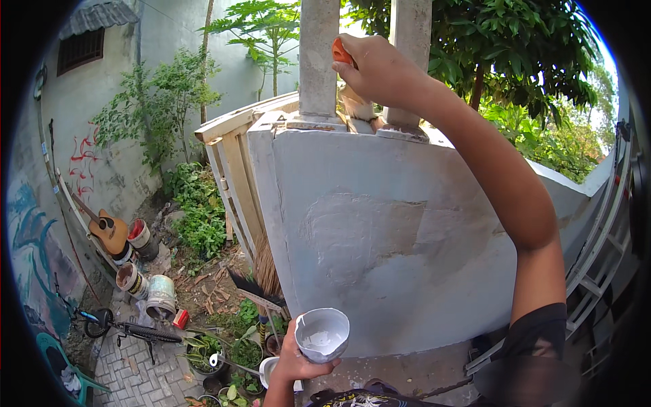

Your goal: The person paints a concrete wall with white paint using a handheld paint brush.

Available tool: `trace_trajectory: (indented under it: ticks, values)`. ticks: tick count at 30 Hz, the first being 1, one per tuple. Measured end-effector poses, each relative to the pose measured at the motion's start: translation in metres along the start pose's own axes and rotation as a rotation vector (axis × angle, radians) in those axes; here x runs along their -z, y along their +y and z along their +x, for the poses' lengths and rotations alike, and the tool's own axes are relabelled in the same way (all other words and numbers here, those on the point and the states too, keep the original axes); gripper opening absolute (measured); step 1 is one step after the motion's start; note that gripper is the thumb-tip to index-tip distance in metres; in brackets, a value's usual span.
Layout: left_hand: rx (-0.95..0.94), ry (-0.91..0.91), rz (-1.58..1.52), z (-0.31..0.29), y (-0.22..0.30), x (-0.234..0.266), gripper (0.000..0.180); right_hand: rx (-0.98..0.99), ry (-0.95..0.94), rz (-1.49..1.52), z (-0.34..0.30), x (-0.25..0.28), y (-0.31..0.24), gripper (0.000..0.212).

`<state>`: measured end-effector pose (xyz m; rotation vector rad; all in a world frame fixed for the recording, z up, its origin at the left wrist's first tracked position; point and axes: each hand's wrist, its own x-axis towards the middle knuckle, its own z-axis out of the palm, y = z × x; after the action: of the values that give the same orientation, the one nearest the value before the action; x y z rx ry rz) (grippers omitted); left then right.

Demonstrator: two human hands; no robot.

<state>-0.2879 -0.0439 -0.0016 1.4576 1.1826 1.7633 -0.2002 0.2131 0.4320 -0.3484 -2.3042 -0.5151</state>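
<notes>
The right hand [380, 71] is closed around an orange-handled paintbrush [342, 52], bristles down in the narrow gap between two concrete posts, above the top edge of the wall [380, 292]. Well below that grip, the left hand [296, 361] cups a paint bowl [341, 332], fingers curled underneath.

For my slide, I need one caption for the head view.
Left hand holds a grey bowl while the right hand grips an orange-handled brush near concrete posts.
</notes>
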Motion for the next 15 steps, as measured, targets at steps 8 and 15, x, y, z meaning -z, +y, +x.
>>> trace_trajectory:
  ticks: [8, 15]
  values:
    - [-0.001, 0.021, 0.031, -0.001, 0.003, 0.008, 0.105, 0.179, -0.007, 0.258, -0.041, 0.015, 0.008, 0.026]
    - [-0.028, -0.002, 0.038, 0.007, 0.002, 0.005, 0.104, 0.238, 0.045, 0.295, -0.07, 0.039, -0.004, 0.022]
